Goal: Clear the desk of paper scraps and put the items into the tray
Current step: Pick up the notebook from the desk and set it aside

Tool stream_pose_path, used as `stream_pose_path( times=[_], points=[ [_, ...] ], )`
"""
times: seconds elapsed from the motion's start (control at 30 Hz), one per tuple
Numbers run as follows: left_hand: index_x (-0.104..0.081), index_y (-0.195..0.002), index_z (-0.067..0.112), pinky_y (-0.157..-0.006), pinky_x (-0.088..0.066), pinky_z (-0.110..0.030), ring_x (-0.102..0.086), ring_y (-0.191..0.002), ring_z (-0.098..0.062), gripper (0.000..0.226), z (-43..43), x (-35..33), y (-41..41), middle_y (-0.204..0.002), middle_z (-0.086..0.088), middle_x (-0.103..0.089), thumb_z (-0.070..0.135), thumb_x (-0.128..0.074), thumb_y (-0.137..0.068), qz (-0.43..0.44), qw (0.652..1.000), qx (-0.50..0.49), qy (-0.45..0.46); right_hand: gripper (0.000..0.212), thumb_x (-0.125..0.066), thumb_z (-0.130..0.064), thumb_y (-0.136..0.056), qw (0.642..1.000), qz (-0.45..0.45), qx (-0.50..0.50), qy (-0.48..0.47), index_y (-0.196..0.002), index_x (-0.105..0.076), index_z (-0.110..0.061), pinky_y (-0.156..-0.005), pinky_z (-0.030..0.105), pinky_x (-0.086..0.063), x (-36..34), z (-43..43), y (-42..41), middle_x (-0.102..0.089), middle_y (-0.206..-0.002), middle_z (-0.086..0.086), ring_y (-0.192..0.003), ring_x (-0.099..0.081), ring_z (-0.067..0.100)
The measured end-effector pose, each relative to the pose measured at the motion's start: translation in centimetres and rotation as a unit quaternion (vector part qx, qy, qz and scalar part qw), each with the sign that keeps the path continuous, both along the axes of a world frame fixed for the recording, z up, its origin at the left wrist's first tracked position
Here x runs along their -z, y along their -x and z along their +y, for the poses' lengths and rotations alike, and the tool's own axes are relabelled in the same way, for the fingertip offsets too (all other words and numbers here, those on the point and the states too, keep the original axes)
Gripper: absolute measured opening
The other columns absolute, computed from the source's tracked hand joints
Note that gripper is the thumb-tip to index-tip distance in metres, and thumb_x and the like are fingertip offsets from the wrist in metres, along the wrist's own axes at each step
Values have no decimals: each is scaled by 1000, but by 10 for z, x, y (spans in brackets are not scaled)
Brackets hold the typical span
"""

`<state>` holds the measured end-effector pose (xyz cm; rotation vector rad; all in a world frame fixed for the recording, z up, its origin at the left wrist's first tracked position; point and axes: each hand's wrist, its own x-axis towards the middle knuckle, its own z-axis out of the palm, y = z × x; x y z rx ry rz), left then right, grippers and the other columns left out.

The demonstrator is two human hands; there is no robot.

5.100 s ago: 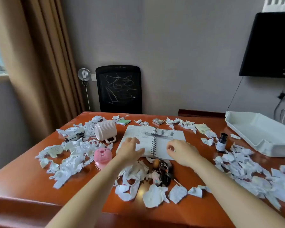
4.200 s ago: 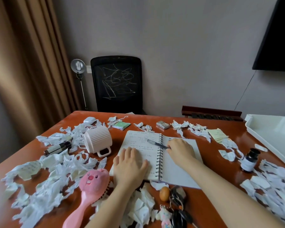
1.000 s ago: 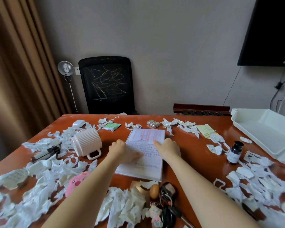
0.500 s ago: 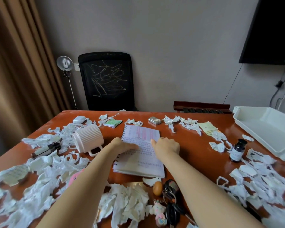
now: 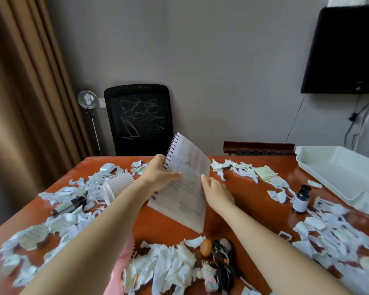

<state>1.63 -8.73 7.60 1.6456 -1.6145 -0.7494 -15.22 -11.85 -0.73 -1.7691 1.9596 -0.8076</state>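
Progress looks slight. The desk (image 5: 254,201), a glossy red-brown top, is covered in paper scraps (image 5: 164,267), with heaps at six, four and eight to nine o'clock and a thinner trail at one. None appear to have been gathered. Nothing shows inside the white tray (image 5: 339,173) at two to three o'clock, as far as its visible part goes.

The notebook (image 5: 185,188), spiral-bound and closed, is lifted off the wood at the desk's centre and tilted up. The left hand (image 5: 158,177) grips its coil edge with the thumb across the written page. The right hand (image 5: 216,190) holds the opposite edge with the thumb on top, and its other fingers are hidden behind the notebook. It is probably the first item bound for the tray.

Other items lie loose on the desk:
- a ribbed mug (image 5: 117,186) on its side at ten o'clock
- a marker (image 5: 69,206) at nine
- a pink brush (image 5: 119,267) at seven
- a bunch of keys (image 5: 222,260) with an egg-shaped charm (image 5: 206,247) at six
- a small dark bottle (image 5: 301,199) at three
- a yellow note (image 5: 265,172) at one

Beyond the desk is a grey wall. A brown curtain (image 5: 19,103) hangs at nine to eleven o'clock and a dark screen (image 5: 345,50) is mounted at two. A black chair (image 5: 139,120) stands at twelve, with a small lamp (image 5: 87,100) beside it.
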Motion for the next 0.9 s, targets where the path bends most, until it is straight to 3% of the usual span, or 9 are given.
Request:
stream_pose_path(
  times=[0.13, 0.27, 0.33, 0.4, 0.5, 0.6, 0.77, 0.9],
  points=[
    [-45, -105, 16, -55, -49, -23, -63, -80, -14, 40, 30, -22, 9, -97, -1, -61, 26, -73, -78, 54, 995, 1, 80, 54, -25, -55, -95, 986, -152, -44, 47, -126, -46, -17, -80, 36, -46, -37, 14, 8, -57, -119, 3, -98, -53, 19],
    [-44, -101, 16, -58, -56, -26, -66, -82, -15, 33, 65, -44, 30, -100, -3, -64, 20, -70, -81, 103, 983, 18, 150, 52, -35, -52, -95, 949, -301, -76, 57, -133, -40, -17, -94, 40, -44, -78, 38, 24, -52, -127, -2, -112, -52, 17],
    [-45, -100, 18, -66, -59, -35, -67, -85, -18, 31, 83, -53, 46, -101, -3, -64, 20, -70, -81, 131, 977, 20, 166, 52, -38, -52, -94, 936, -336, -82, 71, -135, -37, -20, -87, 33, -42, -94, 54, 35, -51, -122, -11, -101, -52, 8],
    [-45, -101, 19, -72, -59, -42, -67, -88, -20, 33, 100, -60, 64, -102, -3, -63, 21, -70, -81, 157, 972, 21, 171, 50, -44, -53, -91, 927, -355, -73, 92, -129, -43, -21, -78, 31, -43, -106, 70, 51, -57, -113, -10, -91, -56, 6],
    [-43, -102, 21, -69, -59, -37, -66, -89, -19, 34, 124, -63, 95, -104, -2, -62, 24, -70, -81, 177, 966, 26, 185, 50, -53, -53, -87, 919, -376, -55, 102, -122, -52, -18, -74, 32, -51, -120, 94, 80, -64, -110, 1, -94, -63, 17],
    [-43, -105, 20, -74, -59, -39, -65, -92, -18, 36, 143, -61, 130, -106, -1, -61, 25, -69, -81, 199, 957, 24, 208, 41, -59, -50, -84, 917, -380, -45, 117, -110, -59, -18, -83, 38, -54, -131, 119, 112, -68, -102, 3, -93, -65, 21],
    [-43, -106, 24, -75, -55, -31, -61, -93, -10, 36, 165, -51, 195, -102, 9, -58, 26, -69, -81, 262, 939, 34, 220, 35, -63, -50, -81, 925, -329, -1, 190, -91, -62, -17, -71, 32, -54, -142, 154, 172, -69, -88, 2, -82, -67, 20],
    [-38, -105, 26, -75, -48, -24, -56, -93, -4, 36, 180, -35, 251, -98, 15, -53, 26, -67, -83, 295, 933, 52, 197, 47, -65, -52, -77, 932, -291, 42, 211, -80, -60, -6, -61, 32, -47, -136, 169, 226, -62, -72, 7, -68, -62, 24]
  ],
)
